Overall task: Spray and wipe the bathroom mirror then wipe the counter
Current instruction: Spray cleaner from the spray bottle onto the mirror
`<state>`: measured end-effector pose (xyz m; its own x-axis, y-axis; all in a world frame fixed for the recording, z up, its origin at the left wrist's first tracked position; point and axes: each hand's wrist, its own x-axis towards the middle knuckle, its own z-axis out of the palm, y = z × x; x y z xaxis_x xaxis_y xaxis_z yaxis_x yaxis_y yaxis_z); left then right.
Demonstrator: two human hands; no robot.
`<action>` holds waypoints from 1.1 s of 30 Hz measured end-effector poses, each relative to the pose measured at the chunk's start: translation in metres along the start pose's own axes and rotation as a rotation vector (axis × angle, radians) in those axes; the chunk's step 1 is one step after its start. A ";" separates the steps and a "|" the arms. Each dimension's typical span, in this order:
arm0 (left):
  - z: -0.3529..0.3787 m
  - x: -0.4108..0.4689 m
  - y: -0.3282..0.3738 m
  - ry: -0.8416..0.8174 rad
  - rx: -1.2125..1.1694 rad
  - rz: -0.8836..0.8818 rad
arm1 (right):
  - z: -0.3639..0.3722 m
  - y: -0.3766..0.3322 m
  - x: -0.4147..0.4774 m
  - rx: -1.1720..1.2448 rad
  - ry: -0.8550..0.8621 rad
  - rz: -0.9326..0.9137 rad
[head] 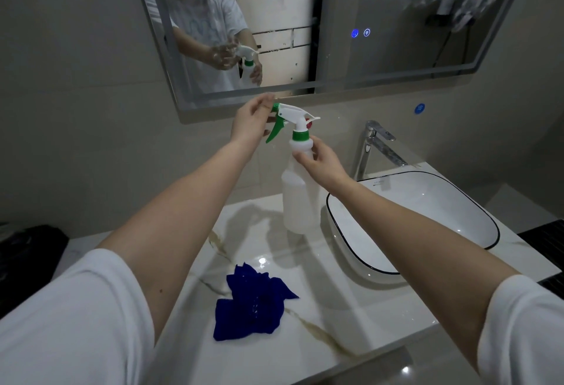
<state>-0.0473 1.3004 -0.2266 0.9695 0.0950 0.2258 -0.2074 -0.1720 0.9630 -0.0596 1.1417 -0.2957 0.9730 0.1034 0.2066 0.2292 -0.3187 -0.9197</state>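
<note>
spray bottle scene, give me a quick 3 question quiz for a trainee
1. True or false: the blue cloth lies in the sink basin.
2. Which hand grips the spray bottle by its neck? A) left hand B) right hand
3. What colour is the bottle's trigger?

Key:
1. False, it lies on the counter.
2. B; the left hand is at the nozzle.
3. Green.
</note>
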 end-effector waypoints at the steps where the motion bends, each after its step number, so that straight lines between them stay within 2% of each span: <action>1: -0.003 0.000 0.000 -0.008 -0.014 0.026 | 0.000 -0.002 0.000 0.004 0.003 -0.003; 3: -0.007 -0.001 0.001 -0.030 -0.029 0.057 | 0.002 -0.004 0.000 0.013 0.007 -0.010; 13: -0.011 0.000 -0.005 0.074 -0.087 -0.059 | 0.014 -0.006 -0.008 -0.008 -0.013 -0.006; 20: -0.015 -0.001 -0.008 0.051 -0.031 -0.047 | 0.012 -0.002 -0.008 -0.023 -0.022 0.001; 25: -0.016 -0.004 -0.005 0.037 -0.101 -0.099 | 0.014 -0.004 -0.005 -0.003 -0.022 -0.002; 28: -0.015 -0.006 -0.005 -0.009 -0.142 -0.063 | 0.015 -0.004 -0.002 0.006 -0.017 -0.007; 33: -0.015 0.000 -0.007 0.048 -0.173 -0.059 | 0.016 -0.003 0.000 -0.004 -0.033 -0.006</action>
<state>-0.0476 1.3165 -0.2307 0.9742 0.1470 0.1712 -0.1739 0.0059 0.9847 -0.0605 1.1574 -0.2984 0.9701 0.1366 0.2008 0.2351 -0.3215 -0.9172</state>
